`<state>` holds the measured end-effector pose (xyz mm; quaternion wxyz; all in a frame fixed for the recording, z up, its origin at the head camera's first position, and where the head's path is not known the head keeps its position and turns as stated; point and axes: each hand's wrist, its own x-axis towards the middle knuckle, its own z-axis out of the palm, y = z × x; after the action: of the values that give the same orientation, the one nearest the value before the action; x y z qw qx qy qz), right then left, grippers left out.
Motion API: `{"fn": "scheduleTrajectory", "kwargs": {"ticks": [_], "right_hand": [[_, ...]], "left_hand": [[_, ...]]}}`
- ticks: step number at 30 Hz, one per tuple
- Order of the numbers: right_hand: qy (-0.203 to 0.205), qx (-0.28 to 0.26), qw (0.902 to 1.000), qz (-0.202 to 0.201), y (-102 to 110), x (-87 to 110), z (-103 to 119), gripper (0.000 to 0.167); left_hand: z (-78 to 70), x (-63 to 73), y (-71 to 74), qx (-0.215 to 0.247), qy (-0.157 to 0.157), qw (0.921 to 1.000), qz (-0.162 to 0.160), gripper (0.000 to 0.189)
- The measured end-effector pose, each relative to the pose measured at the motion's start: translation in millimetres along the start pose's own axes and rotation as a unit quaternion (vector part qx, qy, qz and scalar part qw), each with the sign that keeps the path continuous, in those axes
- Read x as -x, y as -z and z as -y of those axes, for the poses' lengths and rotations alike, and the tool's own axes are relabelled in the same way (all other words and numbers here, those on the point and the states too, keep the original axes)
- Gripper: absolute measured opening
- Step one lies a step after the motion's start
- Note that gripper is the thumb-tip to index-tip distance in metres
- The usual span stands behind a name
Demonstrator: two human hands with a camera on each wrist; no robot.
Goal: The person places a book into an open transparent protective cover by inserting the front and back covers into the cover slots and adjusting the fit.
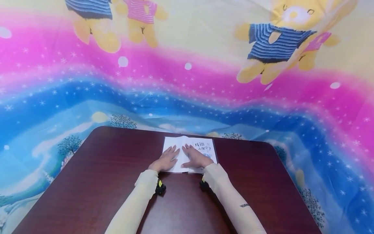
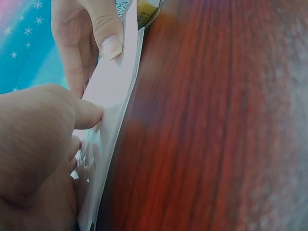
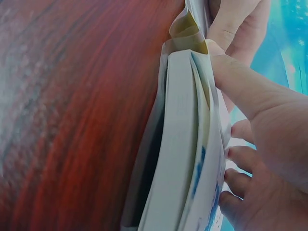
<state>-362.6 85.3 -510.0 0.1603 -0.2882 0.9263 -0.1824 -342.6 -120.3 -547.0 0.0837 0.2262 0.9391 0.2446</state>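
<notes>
Head-view qty: 1 book (image 1: pixel 184 141) at 6 o'clock; 2 hands, i.e. L hand (image 1: pixel 166 159) + R hand (image 1: pixel 198 158); 2 sleeves (image 1: pixel 130 208); 2 blk wrist units (image 1: pixel 160 188); 1 surface (image 1: pixel 111 159); 1 printed cloth (image 1: pixel 187 92) w/ 4 bears (image 1: pixel 271 44), 2 approx. 11 o'clock, 2 approx. 2 o'clock.

The book (image 1: pixel 180 156) is white, with black writing and a bit of blue. The desk (image 1: pixel 117 148) is dark red-brown with streaks. The sleeves (image 1: pixel 131 204) are cream. The cloth (image 1: pixel 187 78) has pink and blue bands, white snowflakes and yellow bears (image 1: pixel 274 38) in stripes.
</notes>
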Motion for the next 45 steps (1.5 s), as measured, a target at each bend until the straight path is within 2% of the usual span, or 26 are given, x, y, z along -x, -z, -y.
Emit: {"fn": "scheduleTrajectory", "kwargs": {"ticks": [6,9,11,13,16,18,24,27,29,31,33,37,42,45], "right_hand": [[0.021,-0.003,0.9998,-0.005,0,-2.3,-4,0.095],[0.034,-0.005,0.9993,-0.013,0,-4.1,-10,0.092],[0.029,-0.025,0.9990,-0.023,1,-4.7,-14,0.085],[0.019,-0.073,0.9960,-0.048,2,-4.6,-20,0.075],[-0.004,-0.150,0.9829,-0.106,6,-2.4,-29,0.061],[-0.021,-0.177,0.9713,-0.158,9,0.2,-37,0.055],[-0.085,-0.175,0.9327,-0.304,18,8.9,-66,0.053],[-0.106,-0.175,0.9215,-0.331,21,15.5,-79,0.054],[-0.121,-0.177,0.9210,-0.326,22,19.7,-85,0.055],[-0.139,-0.178,0.9257,-0.303,23,24.3,-88,0.057],[-0.161,-0.181,0.9322,-0.269,23,27.9,-90,0.060],[-0.203,-0.201,0.9390,-0.192,29,35.5,-89,0.062],[-0.241,-0.224,0.9345,-0.135,39,42.4,-83,0.052],[-0.256,-0.257,0.9250,-0.114,42,45.5,-82,0.052]], "left_hand": [[6.0,-5.4,-6.2,-0.022,-0.010,0.9997,0.006,0.057],[8.2,-7.7,-8.0,-0.019,-0.012,0.9997,0.010,0.058],[8.8,-8.7,-7.7,-0.008,-0.007,0.9998,0.014,0.058],[9.8,-10.6,-6.8,-0.010,-0.001,0.9997,0.023,0.059],[10.6,-12.5,-5.1,0.000,0.004,0.9998,0.020,0.060],[10.8,-13.7,-4.5,-0.002,0.009,0.9997,0.024,0.061],[11.8,-14.0,-5.5,0.013,0.011,0.9997,0.019,0.061],[12.6,-15.1,-6.7,0.016,0.006,0.9997,0.016,0.061],[12.6,-15.3,-7.0,0.014,0.005,0.9998,0.014,0.061],[12.2,-15.5,-7.3,0.012,0.007,0.9998,0.014,0.061],[10.9,-15.1,-6.9,0.012,0.012,0.9997,0.017,0.061],[11.1,-15.7,-7.9,0.010,0.015,0.9997,0.018,0.061],[10.1,-14.5,-9.0,0.010,0.017,0.9997,0.013,0.062],[9.3,-13.1,-10.7,0.013,0.019,0.9996,0.016,0.062]]}}
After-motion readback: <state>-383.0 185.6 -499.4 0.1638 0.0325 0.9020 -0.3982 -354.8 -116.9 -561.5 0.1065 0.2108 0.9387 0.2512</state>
